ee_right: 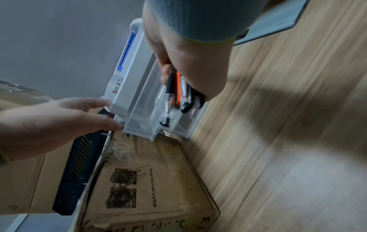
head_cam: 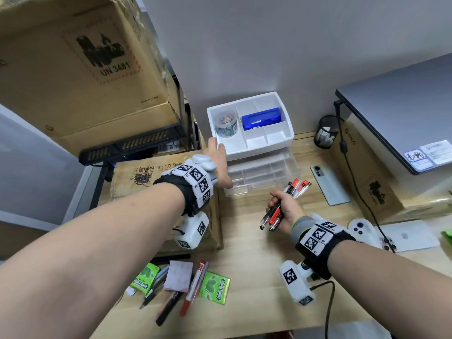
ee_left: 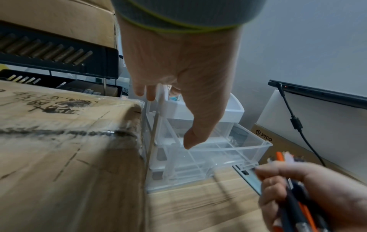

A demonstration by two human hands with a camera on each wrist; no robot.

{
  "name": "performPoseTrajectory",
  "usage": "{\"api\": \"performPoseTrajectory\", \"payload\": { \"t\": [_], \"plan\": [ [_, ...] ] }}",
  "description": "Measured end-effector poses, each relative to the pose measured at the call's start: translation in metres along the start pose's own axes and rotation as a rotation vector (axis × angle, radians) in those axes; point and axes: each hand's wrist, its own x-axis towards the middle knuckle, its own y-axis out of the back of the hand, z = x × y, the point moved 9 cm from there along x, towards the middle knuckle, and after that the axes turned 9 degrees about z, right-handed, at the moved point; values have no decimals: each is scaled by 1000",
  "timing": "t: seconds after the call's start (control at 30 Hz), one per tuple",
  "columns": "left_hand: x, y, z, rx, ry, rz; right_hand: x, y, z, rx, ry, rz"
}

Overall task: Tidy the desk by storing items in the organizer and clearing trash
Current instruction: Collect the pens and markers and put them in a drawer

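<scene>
**A:** Organizer (head_cam: 249,129) status?

**B:** White tray top, clear drawers under it, far side of the counter (head_cam: 256,265) against the wall. Tray holds a clear jar (head_cam: 225,123) of small colored bits in the left compartment and a blue box (head_cam: 261,118) in the middle one. Top clear drawer (head_cam: 263,173) is pulled out toward the near side, dividers visible, contents too blurred to read.

**A:** Hands?

**B:** Left hand (head_cam: 216,165) at the organizer's left near corner, fingers extended and loose, fingertips touching the white tray rim, thumb (ee_left: 195,133) hanging down over the open drawer. Nothing held. Right hand (head_cam: 285,207) is closed around a bundle of pens (head_cam: 283,204), black and orange-red barrels plus clear ones, just near-right of the open drawer, above the counter. Pen tips point toward the drawer in the right wrist view.

**A:** What else is on the counter?

**B:** Near-left pile: two green gum packs (head_cam: 215,287), a pink notepad (head_cam: 178,275), a red marker (head_cam: 193,289), a few dark pens (head_cam: 168,308). Cardboard box (head_cam: 156,177) sits left of the organizer, touching or just beside it. Phone (head_cam: 330,184) face down to the right of the drawer. Black mesh cup (head_cam: 326,132) far right, by a boxed stack with a laptop (head_cam: 401,111) on top. White controller (head_cam: 364,231) right of the right wrist.
</scene>
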Motion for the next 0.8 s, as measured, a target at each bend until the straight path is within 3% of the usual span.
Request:
{"api": "performPoseTrajectory", "payload": {
  "t": [0.2, 0.47, 0.63, 0.73, 0.8],
  "plan": [
    [-6, 0, -4, 8, -47, -26, -22, 14, -53, 3, 347, 216],
    [-2, -5, -6, -68, -32, 23, -59, -72, -128, -57, 627, 52],
    [-4, -10, -7, -92, -70, -30, -58, -129, -139, -563, 1014, -147],
    [-7, -6, -4, -162, -53, 19, -43, -145, -115, -989, 1162, -327],
    [-9, -5, -3, -188, -48, 19, -31, -145, -100, -1244, 1219, -363]
  ]
}}
